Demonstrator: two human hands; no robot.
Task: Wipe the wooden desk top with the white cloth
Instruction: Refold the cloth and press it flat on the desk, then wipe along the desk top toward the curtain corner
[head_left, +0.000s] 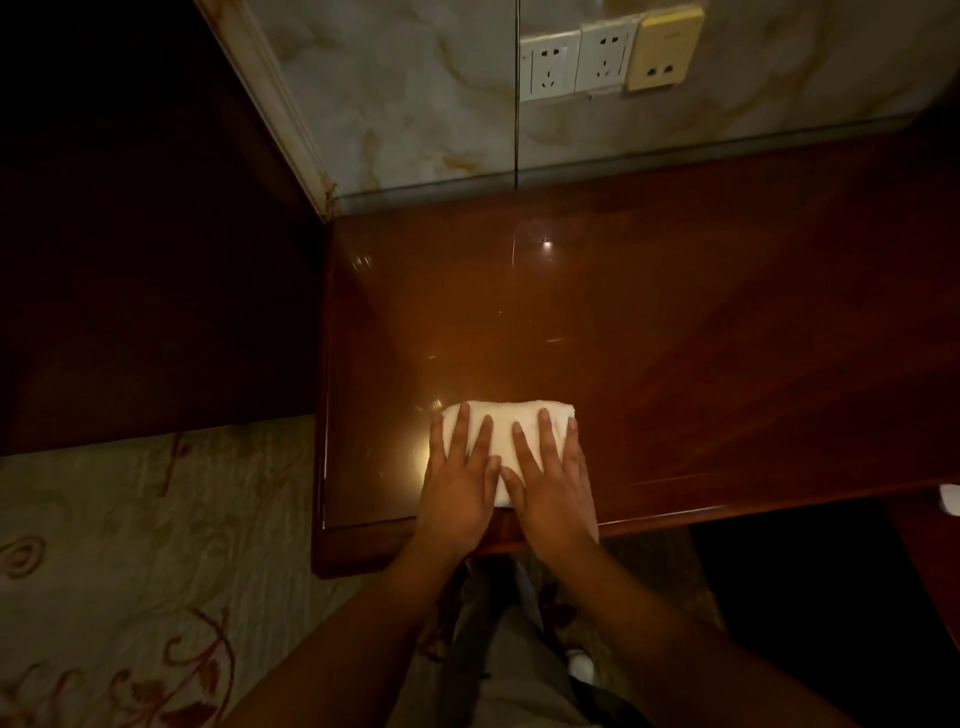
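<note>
ten fingers are seen spread apart and laid flat on a folded white cloth (506, 423), none of them curled around it. the left hand (457, 478) is pressed palm-down on the cloth's left part, the right hand (553, 480) on its right part, and the thumbs are brought close together over the middle of the fabric. the cloth is pinned under both palms, with its far edge showing beyond the fingertips and a narrow strip visible between the two hands. it is placed on the wooden desk top (675, 338), near the desk's front edge and close to its left end. the polished surface is marked by bright glints of reflected light just beyond and beside the cloth. bare forearms are extended from the bottom of the view toward the desk. behind the desk, a pale marbled wall panel (405, 93) is shown, on which two white power sockets (576, 65) are mounted side by side, with a cream-coloured data socket (662, 52) just to their right. to the left of the desk, a light carpet (130, 545) patterned with reddish scrolls is seen on the floor.
</note>
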